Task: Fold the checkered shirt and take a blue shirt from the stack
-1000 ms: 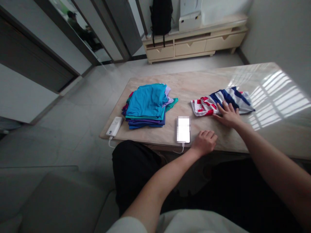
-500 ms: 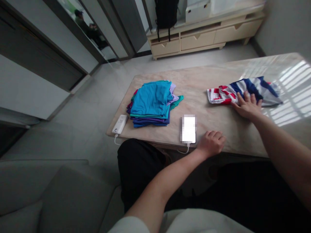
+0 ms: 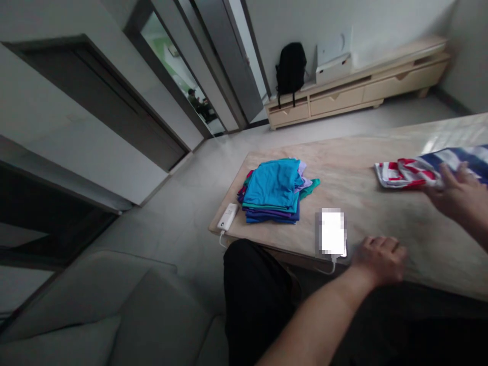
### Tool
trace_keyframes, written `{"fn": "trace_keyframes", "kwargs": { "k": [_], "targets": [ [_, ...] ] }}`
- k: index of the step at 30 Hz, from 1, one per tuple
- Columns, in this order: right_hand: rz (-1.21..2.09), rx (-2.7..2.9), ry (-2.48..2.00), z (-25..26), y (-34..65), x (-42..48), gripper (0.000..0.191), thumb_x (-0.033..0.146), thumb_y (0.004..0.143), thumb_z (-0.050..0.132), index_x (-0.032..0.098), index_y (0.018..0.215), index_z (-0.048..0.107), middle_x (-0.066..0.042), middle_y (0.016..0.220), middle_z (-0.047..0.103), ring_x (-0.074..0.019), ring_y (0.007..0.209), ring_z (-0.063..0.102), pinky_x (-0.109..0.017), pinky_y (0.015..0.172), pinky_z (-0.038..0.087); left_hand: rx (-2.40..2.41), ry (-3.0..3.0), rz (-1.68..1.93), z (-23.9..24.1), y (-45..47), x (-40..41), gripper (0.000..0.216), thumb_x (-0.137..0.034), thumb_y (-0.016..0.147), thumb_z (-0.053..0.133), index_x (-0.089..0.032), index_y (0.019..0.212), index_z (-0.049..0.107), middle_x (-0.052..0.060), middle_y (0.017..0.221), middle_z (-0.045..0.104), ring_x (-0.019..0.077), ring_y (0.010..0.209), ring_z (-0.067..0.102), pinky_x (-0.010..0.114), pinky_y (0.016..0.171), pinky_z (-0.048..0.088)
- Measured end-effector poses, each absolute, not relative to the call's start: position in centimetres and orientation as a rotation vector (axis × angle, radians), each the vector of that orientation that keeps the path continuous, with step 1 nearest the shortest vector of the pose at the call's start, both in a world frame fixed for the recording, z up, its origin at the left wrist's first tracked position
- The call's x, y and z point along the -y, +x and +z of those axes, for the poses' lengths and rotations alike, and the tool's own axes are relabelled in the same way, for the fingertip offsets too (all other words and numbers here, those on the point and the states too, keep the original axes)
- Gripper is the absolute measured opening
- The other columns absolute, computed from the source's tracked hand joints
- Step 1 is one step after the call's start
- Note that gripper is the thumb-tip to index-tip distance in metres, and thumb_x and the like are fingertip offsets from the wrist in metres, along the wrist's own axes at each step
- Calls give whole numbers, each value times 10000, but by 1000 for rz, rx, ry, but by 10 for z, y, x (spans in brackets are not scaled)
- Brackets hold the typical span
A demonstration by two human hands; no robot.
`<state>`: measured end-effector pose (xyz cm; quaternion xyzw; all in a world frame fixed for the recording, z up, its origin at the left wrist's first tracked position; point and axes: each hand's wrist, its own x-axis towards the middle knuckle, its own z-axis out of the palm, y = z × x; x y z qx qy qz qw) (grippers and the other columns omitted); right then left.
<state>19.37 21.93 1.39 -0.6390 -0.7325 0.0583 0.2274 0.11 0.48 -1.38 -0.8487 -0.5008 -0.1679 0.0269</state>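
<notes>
My right hand (image 3: 457, 192) lies on the near edge of a red, white and blue striped garment (image 3: 404, 172) at the right of the marble table (image 3: 381, 213); its fingers are stretched out and slightly blurred. My left hand (image 3: 379, 256) rests on the table's front edge with its fingers curled under and nothing in them, just right of a phone (image 3: 331, 231) on a white cable. A stack of folded shirts (image 3: 276, 190), turquoise on top, sits at the table's left end.
A white power bank (image 3: 227, 217) lies at the table's left corner. A grey sofa (image 3: 114, 315) fills the lower left. Against the far wall is a low wooden cabinet (image 3: 362, 91) with a black backpack (image 3: 291, 68) and a white box (image 3: 333, 66). A person (image 3: 196, 100) is beyond the doorway.
My head has turned left and up, so the table and both hands have slid right in view. Both hands stay where they were, on the striped garment and the table edge.
</notes>
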Motion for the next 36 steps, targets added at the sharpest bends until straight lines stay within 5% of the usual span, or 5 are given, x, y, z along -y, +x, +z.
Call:
{"fn": "trace_keyframes", "kwargs": {
  "k": [4, 12, 17, 22, 36],
  "targets": [
    [332, 1903, -1618, 32, 148, -149, 648, 567, 957, 436, 247, 1510, 545, -109, 1573, 484, -349, 1377, 533, -478, 1120, 468, 1648, -2710, -423, -2, 0, -8, 316, -290, 949, 559, -131, 1186, 693, 115, 1240, 701, 236, 1098, 663, 387, 913, 565],
    [606, 1846, -1702, 42, 145, -107, 479, 345, 940, 475, 215, 1342, 701, -118, 1363, 668, -334, 1192, 654, -432, 1062, 498, 1834, -2662, -199, 79, -65, -34, 295, -286, 1002, 530, -236, 1237, 701, 66, 1239, 721, 191, 1140, 664, 323, 988, 548],
    [728, 1764, -1754, 44, 156, -123, 463, 280, 926, 499, 173, 1314, 728, -140, 1169, 750, -296, 1028, 706, -395, 951, 532, 2267, -1961, -220, 125, -223, -68, 502, -242, 1033, 375, -26, 1456, 536, 263, 1657, 307, 385, 1545, 291, 603, 1249, 261],
    [774, 1756, -1647, 41, 145, -131, 402, 285, 941, 512, 189, 1257, 741, -75, 1233, 741, -247, 1077, 701, -330, 948, 533, 2667, -1537, 213, 89, -307, -46, 680, -541, 1039, 354, -242, 1647, 300, 89, 1733, 207, 359, 1601, 177, 598, 1266, 239],
    [779, 1832, -1663, 51, 134, -126, 369, 266, 959, 578, 225, 1302, 706, -49, 1130, 772, -270, 1108, 678, -359, 929, 491, 2672, -1556, 293, 43, -334, -46, 728, -628, 1041, 173, -279, 1680, 159, 45, 1753, 108, 333, 1619, 93, 591, 1289, 157]
  ]
}}
